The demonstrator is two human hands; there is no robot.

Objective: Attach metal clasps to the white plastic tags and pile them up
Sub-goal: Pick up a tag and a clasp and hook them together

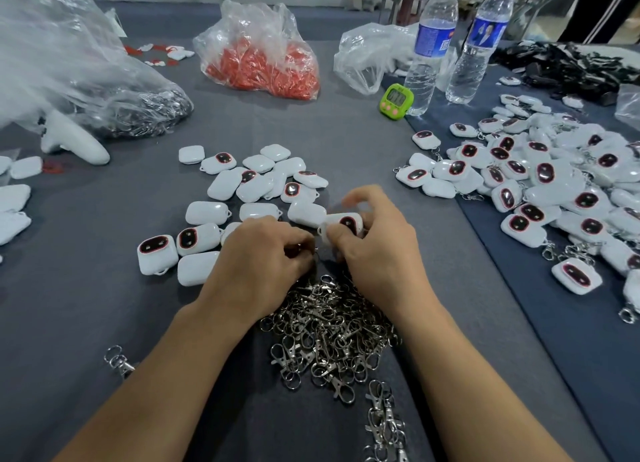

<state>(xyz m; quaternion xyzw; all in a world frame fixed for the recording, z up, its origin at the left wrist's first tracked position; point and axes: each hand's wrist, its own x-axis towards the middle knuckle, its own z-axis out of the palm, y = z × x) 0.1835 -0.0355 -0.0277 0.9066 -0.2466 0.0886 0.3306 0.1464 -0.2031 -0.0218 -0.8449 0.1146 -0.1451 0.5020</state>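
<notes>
Right hand (377, 250) is curling its fingers and thumb round one white plastic tag (343, 224), holding it just above the worktop (104, 305) with its dark, red-rimmed oval face turned up and its small loop pointing toward the left hand (263, 257). Left fingers are curling tight and pinching a metal clasp (309, 250), mostly hidden, right beside that loop. Grey cloth is covering the worktop, with a darker blue cloth (571, 357) lying along the right side. A heap of metal clasps (329, 326) is lying between the forearms, and loose tags (256, 191) are lying scattered just beyond the hands, some face up, some showing plain glossy white backs. A pile of clasped tags (554, 184) is spreading over the blue cloth. Farther back a bag of red pieces (263, 56), two water bottles (429, 45) and a green timer (396, 101) are standing.
</notes>
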